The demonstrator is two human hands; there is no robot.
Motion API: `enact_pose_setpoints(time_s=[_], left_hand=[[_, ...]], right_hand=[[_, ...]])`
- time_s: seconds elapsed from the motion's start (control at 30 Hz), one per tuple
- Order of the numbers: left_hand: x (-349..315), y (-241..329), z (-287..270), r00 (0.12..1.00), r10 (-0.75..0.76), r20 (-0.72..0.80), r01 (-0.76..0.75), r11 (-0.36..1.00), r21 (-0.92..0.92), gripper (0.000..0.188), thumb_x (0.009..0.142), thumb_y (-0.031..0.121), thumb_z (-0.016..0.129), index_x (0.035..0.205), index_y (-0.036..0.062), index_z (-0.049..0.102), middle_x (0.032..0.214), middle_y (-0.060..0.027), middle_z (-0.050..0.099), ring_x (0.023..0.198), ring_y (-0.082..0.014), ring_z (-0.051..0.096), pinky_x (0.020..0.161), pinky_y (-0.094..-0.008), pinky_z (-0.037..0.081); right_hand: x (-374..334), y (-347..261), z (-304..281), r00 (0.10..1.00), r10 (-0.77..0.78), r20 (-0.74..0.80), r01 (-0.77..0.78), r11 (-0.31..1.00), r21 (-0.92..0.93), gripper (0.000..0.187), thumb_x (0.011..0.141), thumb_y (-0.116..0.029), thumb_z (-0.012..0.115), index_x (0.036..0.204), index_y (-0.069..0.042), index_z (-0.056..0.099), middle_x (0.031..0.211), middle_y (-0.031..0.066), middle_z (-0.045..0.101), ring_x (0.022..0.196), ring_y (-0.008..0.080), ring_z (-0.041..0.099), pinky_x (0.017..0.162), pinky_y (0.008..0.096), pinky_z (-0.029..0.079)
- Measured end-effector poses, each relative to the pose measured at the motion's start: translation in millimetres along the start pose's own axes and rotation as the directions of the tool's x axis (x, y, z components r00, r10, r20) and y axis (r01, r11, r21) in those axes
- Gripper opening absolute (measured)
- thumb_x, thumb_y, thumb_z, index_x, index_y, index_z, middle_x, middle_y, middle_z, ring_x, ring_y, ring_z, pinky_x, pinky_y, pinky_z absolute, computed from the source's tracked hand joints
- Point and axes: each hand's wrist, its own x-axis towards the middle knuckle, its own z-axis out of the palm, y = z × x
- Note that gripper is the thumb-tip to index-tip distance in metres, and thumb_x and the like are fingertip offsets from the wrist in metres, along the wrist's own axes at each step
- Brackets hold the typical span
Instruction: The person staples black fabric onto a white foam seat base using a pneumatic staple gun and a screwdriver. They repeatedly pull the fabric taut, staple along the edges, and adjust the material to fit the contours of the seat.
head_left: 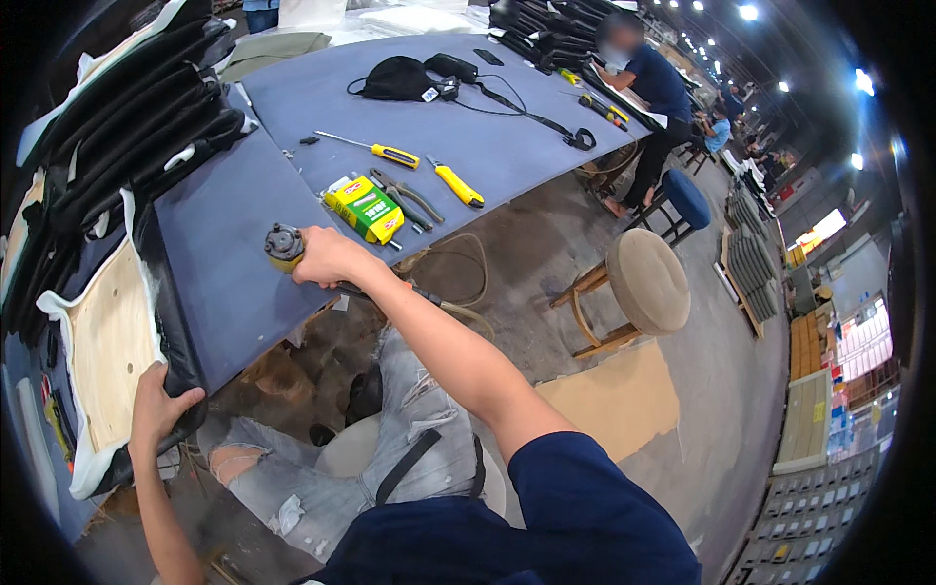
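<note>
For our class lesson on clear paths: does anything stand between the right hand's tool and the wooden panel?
Nothing separate is visible between tool and wooden panel: only blue tabletop and the panel's black cover.

Over on the left I see a broad blue-grey table [229,263] with a curved edge. To its right, on a stained grey floor [726,370], stands a wooden stool with a round beige seat [648,281], and farther off one with a blue seat [686,198]. A tan sheet [624,395] lies near the beige one. Lamps [748,13] glow under the dark ceiling; on the far right there's a bright opening [819,231], window or door, I can't tell.
</note>
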Motion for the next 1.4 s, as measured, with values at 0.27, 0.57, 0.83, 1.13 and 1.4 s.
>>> enact_pose_setpoints(time_s=[0.27, 0.57, 0.83, 1.13, 1.4], left_hand=[[7, -51, 27, 0.94, 0.254, -0.229, -0.271, 0.961, -0.046, 0.05, 0.085, 0.042, 0.08, 0.101, -0.0046, 0.07, 0.097, -0.0185, 0.063, 0.095, -0.0338, 0.058, 0.085, -0.0424, 0.044], [28, -38, 20, 0.811, 0.518, -0.27, -0.57, 0.805, -0.167, 0.053, 0.094, 0.032, 0.073, 0.07, -0.0018, 0.04, 0.073, -0.0118, 0.039, 0.079, -0.0279, 0.047, 0.076, -0.0425, 0.04], [41, -36, 19, 0.831, 0.479, -0.283, -0.544, 0.808, -0.228, 0.05, 0.093, 0.034, 0.073, 0.072, -0.0013, 0.046, 0.074, -0.0121, 0.046, 0.08, -0.029, 0.05, 0.079, -0.0417, 0.042], [33, -33, 31, 0.853, 0.444, -0.274, -0.501, 0.844, -0.192, 0.044, 0.092, 0.037, 0.074, 0.074, 0.0016, 0.054, 0.075, -0.0097, 0.05, 0.082, -0.0292, 0.053, 0.084, -0.0419, 0.043], [32, -37, 28, 0.836, 0.363, -0.412, -0.516, 0.777, -0.36, 0.025, 0.094, 0.027, 0.072, 0.094, 0.0026, 0.067, 0.096, -0.007, 0.064, 0.093, -0.0227, 0.059, 0.088, -0.0357, 0.047]], right_hand=[[-32, -1, 14, 0.965, -0.144, -0.218, 0.091, 0.968, -0.234, 0.05, 0.078, -0.026, 0.074, 0.115, 0.006, 0.066, 0.096, 0.0254, 0.072, 0.086, 0.0351, 0.072, 0.076, 0.046, 0.058], [-112, -19, 86, 0.971, -0.142, -0.192, 0.179, 0.966, 0.189, 0.048, 0.083, -0.006, 0.08, 0.126, 0.005, 0.063, 0.104, 0.011, 0.072, 0.092, 0.0182, 0.069, 0.082, 0.0344, 0.056], [-94, -70, 147, 0.866, -0.499, 0.004, 0.478, 0.831, 0.285, 0.074, 0.074, -0.004, 0.072, 0.145, 0.004, 0.054, 0.136, 0.0189, 0.065, 0.126, 0.0261, 0.063, 0.111, 0.0382, 0.045], [-73, -67, 155, 0.887, -0.449, 0.106, 0.411, 0.873, 0.261, 0.07, 0.073, -0.003, 0.069, 0.141, 0.002, 0.055, 0.128, 0.0182, 0.068, 0.121, 0.0283, 0.066, 0.109, 0.0374, 0.046], [-53, -95, 125, 0.919, -0.211, 0.333, 0.177, 0.976, 0.127, 0.054, 0.077, -0.005, 0.07, 0.129, 0.004, 0.063, 0.11, 0.0152, 0.075, 0.101, 0.023, 0.071, 0.094, 0.0352, 0.053]])
